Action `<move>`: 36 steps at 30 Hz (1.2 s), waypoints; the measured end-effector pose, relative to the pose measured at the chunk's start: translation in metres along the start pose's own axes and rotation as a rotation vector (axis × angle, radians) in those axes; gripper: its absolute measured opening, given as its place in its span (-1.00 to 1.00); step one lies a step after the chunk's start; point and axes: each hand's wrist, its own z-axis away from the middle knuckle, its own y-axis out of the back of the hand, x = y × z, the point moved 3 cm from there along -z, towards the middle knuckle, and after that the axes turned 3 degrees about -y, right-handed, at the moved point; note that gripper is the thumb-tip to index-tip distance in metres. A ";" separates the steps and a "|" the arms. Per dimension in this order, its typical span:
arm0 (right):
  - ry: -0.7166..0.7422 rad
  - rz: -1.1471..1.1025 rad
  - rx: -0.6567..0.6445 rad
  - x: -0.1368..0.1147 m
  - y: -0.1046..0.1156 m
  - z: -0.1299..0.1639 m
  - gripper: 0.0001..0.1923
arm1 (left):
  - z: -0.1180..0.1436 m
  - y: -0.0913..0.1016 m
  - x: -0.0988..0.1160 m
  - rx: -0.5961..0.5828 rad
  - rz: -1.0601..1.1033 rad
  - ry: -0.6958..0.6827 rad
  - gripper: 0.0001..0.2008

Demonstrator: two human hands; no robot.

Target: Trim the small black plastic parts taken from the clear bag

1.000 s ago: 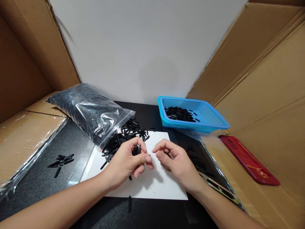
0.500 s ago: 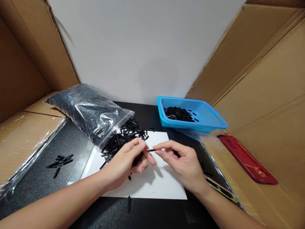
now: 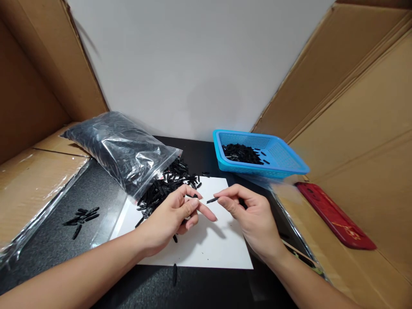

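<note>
My right hand point(image 3: 249, 214) pinches one small black plastic piece point(image 3: 211, 200) between thumb and forefinger above the white sheet point(image 3: 219, 249). My left hand point(image 3: 172, 214) rests on the sheet just to the left, loosely curled around several black pieces, its forefinger stretched out. Behind my left hand a pile of black pieces point(image 3: 167, 182) spills from the mouth of a clear plastic bag point(image 3: 119, 148). A blue mesh basket point(image 3: 285, 161) at the back right holds more black pieces.
A small group of black pieces point(image 3: 82, 216) lies on the dark mat at the left. One stray piece point(image 3: 174, 274) sits near the sheet's front edge. A red flat object point(image 3: 336, 221) lies on cardboard at the right. Cardboard walls enclose both sides.
My right hand has drawn one black piece away from my left hand and moved slightly right and up. My left forefinger has stretched out.
</note>
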 end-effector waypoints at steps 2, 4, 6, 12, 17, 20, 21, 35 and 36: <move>-0.003 -0.018 0.004 0.001 0.000 0.000 -0.74 | 0.000 0.000 0.000 -0.017 -0.026 0.004 -0.79; -0.009 -0.051 -0.001 0.003 0.000 -0.001 -0.72 | -0.001 0.001 0.000 -0.015 -0.053 0.004 -0.78; -0.014 -0.088 -0.010 0.004 0.000 -0.001 -0.71 | -0.001 0.002 0.000 0.007 -0.080 0.004 -0.75; -0.032 -0.138 -0.045 0.005 -0.001 0.000 -0.70 | -0.002 0.004 -0.002 0.010 -0.073 0.012 -0.75; -0.102 -0.261 -0.073 0.006 -0.004 0.001 -0.71 | -0.002 0.003 0.000 0.019 -0.068 -0.014 -0.76; -0.272 -0.556 -0.166 0.008 -0.008 -0.001 -0.74 | -0.002 0.003 0.001 0.040 -0.074 -0.008 -0.75; -0.329 -0.658 -0.210 0.008 -0.009 -0.002 -0.76 | -0.002 0.004 0.001 0.045 -0.078 -0.006 -0.75; 0.214 0.089 -0.219 0.000 -0.003 0.000 -0.87 | -0.001 0.004 0.002 0.035 -0.081 -0.036 -0.83; 0.253 0.099 -0.208 -0.002 -0.003 0.000 -0.87 | 0.000 0.004 0.002 0.035 -0.071 -0.040 -0.84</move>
